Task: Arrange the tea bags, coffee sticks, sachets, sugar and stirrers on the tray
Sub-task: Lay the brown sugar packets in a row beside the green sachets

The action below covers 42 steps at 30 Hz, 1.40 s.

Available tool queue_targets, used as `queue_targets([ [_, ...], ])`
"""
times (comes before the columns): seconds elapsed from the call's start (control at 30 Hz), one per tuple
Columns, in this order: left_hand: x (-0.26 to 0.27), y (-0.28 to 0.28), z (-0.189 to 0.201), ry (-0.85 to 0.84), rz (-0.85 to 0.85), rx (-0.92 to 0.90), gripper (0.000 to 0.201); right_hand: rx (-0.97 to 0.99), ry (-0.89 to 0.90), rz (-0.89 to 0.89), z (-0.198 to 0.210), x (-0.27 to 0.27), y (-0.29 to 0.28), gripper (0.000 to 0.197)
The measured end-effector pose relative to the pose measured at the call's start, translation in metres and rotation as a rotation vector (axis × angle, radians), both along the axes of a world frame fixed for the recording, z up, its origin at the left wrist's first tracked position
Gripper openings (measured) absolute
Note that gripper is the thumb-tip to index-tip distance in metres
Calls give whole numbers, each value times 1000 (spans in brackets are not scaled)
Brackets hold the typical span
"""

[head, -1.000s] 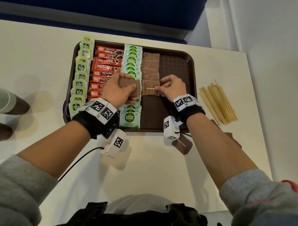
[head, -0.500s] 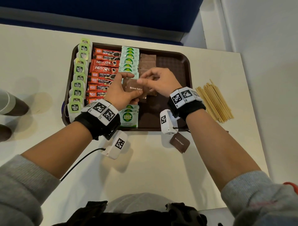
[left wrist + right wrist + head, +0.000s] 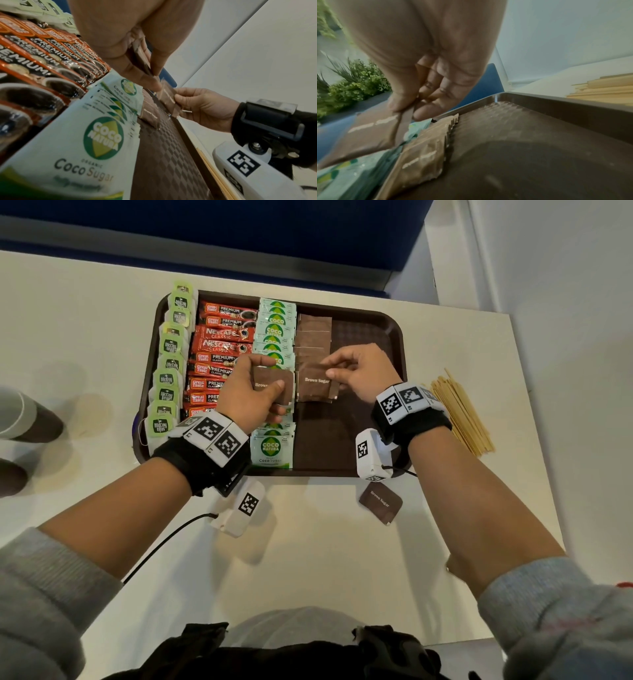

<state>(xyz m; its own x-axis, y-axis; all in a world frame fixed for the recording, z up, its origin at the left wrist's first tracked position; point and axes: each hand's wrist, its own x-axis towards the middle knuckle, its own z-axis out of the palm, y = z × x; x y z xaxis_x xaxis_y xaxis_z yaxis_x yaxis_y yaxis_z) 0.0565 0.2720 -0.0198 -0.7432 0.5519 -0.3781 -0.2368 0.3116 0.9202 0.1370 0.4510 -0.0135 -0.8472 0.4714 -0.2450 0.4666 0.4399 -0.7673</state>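
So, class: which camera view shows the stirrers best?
Head view: the whole stirrers bundle lies on the table right of the tray. Right wrist shows only blurred ends; left wrist only a pale sliver beyond the tray.

Soft even light, blurred wrist views

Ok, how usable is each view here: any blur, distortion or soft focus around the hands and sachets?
Head view: sharp, evenly lit, wide-angle bend at the edges; "Brown Sugar" reads on the brown sachet pinched by the right hand. Left wrist view: dim, near green-and-white Coco Sugar sachet slightly soft, left hand looming large. Right wrist view: blurred, sachet lettering unreadable.
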Motion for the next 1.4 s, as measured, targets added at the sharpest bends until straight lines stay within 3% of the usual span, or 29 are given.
queue_targets([
  [0.1,-1,1,1,-2,15,3,25,99,-58,-36,-9,3,5,17],
  [0.4,-1,2,-1,-19,27,-9,26,145,-140,-39,-20,1,-7,17],
  [1.2,-2,0,-4,-51,41,-37,26,155,-62,-169,-36,-1,-9,17],
  [1.4,-1,2,-3,-70,40,-37,35,182,-36,-175,-36,0,-8,20],
])
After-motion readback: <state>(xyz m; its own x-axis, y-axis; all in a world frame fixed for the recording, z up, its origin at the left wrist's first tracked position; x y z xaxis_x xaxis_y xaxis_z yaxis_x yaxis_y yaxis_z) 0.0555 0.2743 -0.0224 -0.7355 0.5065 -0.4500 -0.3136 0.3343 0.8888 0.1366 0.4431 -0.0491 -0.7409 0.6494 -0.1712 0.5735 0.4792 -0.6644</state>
